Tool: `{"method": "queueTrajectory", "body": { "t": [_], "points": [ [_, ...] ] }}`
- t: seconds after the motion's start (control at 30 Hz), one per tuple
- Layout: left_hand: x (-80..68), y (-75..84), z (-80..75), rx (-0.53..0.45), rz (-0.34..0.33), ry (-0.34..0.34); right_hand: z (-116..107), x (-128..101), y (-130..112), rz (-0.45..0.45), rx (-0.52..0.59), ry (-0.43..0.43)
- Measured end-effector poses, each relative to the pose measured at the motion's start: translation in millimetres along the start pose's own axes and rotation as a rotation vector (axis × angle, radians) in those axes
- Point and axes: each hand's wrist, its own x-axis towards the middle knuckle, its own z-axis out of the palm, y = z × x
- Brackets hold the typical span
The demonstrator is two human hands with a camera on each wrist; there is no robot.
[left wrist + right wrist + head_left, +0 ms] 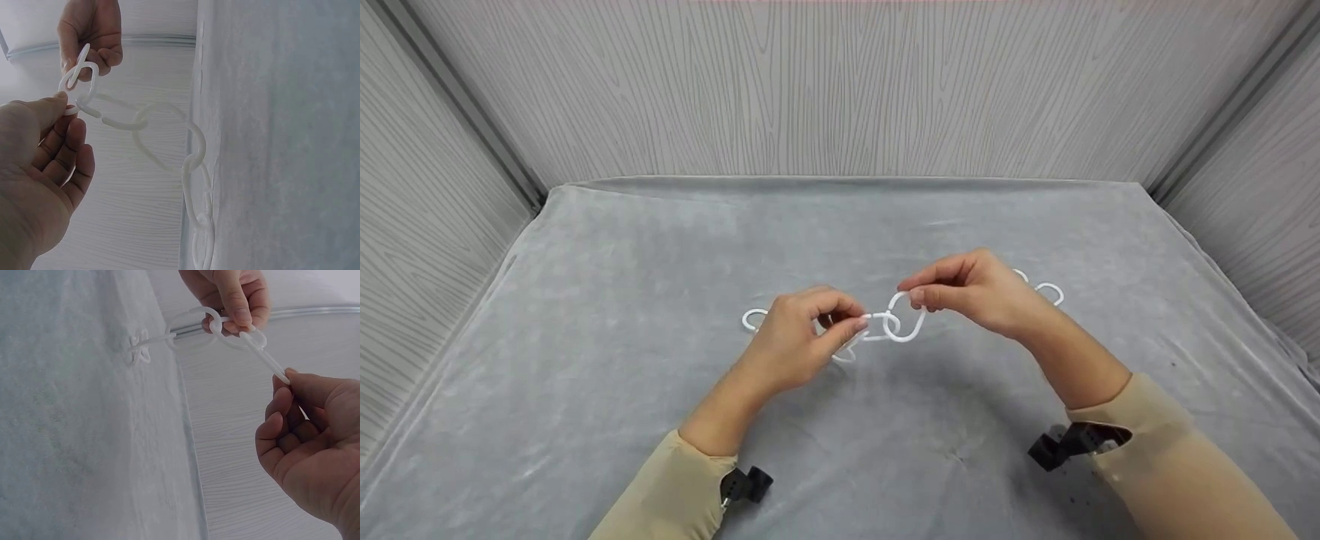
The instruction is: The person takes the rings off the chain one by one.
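Nearest to us in the head view are our two tan sleeves, each with a small black camera mount strapped at the wrist, low over the grey cloth that covers the table. Above them our left hand pinches one white link between thumb and forefinger, the other fingers loosely curled beneath. Our right hand pinches the neighbouring link the same way, fingertips pressed on its upper end. The two hands are close together, joined by the white plastic chain, which we hold lifted just off the cloth at the middle of the table.

From our left hand the chain drops in several large oval links to the cloth, as the left wrist view shows; one end loop lies flat beside that hand. More links lie on the cloth behind our right hand, partly hidden by it.

Grey wood-grain panels wall the table at the back and both sides, meeting the cloth's edges. Bare cloth spreads widely left, right and toward us around the hands.
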Motion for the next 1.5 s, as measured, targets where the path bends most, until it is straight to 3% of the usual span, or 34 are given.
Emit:
{"method": "queueTrajectory", "body": {
  "t": [0.4, 1.5],
  "points": [
    [-0.9, 0.3, 1.3, 0.008, 0.006, -0.027, 5, 6, -2, -0.021, 0.005, -0.055],
    [-0.3, 3.8, 1.5, 0.002, 0.008, -0.048, 10, 12, -5, -0.054, -0.042, -0.11]
  ]
}}
